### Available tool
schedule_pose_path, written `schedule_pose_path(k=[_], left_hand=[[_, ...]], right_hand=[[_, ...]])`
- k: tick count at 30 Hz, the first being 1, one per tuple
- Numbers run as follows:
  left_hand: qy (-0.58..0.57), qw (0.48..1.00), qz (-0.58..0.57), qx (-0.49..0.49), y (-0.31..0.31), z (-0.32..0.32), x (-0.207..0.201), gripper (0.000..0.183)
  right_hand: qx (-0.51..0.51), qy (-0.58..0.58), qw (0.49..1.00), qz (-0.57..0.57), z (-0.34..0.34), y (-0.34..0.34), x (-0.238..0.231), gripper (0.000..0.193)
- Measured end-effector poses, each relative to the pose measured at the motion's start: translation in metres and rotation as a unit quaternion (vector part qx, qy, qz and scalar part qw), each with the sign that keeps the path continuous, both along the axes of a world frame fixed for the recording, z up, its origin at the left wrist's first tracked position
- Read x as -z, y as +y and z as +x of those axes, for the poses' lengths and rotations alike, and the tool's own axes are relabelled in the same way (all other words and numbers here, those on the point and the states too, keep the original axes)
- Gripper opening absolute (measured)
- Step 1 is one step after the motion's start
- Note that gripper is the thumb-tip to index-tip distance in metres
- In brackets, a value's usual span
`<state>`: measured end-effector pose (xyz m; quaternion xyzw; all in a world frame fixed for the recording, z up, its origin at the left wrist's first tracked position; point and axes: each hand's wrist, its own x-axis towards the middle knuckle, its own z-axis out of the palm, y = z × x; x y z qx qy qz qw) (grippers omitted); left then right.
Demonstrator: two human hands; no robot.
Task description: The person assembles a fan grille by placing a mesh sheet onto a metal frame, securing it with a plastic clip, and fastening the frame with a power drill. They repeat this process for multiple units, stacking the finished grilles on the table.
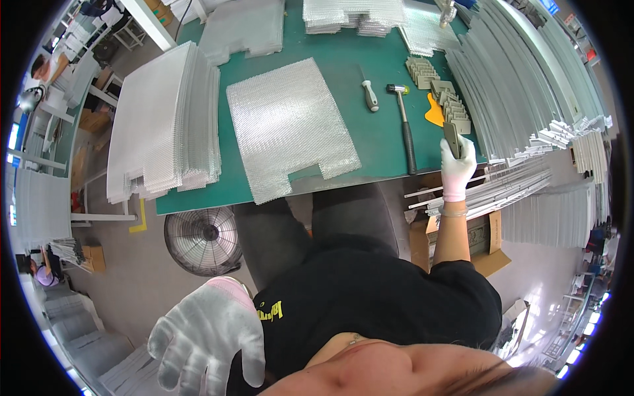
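Observation:
My right hand (457,168), in a white glove, grips a small flat grey-olive plate (451,136) at the right front of the green table. Just beyond it lie several similar small plates (453,109) in an overlapping row, beside an orange flat piece (433,109). My left hand (210,333), gloved too, is held off the table at the lower left, empty, with its fingers spread. A silvery mesh-like sheet (290,122) with a notch in its near edge lies flat on the table. To its right are a hammer (406,132) and a screwdriver (370,96).
Stacked mesh-like sheets (152,119) stand at the table's left, with more stacks (353,16) along the back. Long pale strips (508,79) are piled at the right. Below the table are a floor fan (210,232) and an open cardboard box (489,247).

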<state>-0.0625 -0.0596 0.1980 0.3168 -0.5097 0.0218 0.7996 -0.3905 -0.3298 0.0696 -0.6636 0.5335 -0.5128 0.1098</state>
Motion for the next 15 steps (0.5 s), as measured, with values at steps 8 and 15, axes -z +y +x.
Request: schedule_pose_path(k=[8, 15], left_hand=[[0.3, 0.917, 0.264, -0.005, 0.008, 0.0, 0.07, 0.061], [0.601, 0.696, 0.379, 0.1, -0.016, -0.01, 0.199, 0.061]], right_hand=[[-0.299, -0.187, 0.876, 0.33, 0.064, 0.067, -0.025, 0.019], [-0.442, 0.013, 0.758, 0.479, 0.11, 0.129, 0.034, 0.035]])
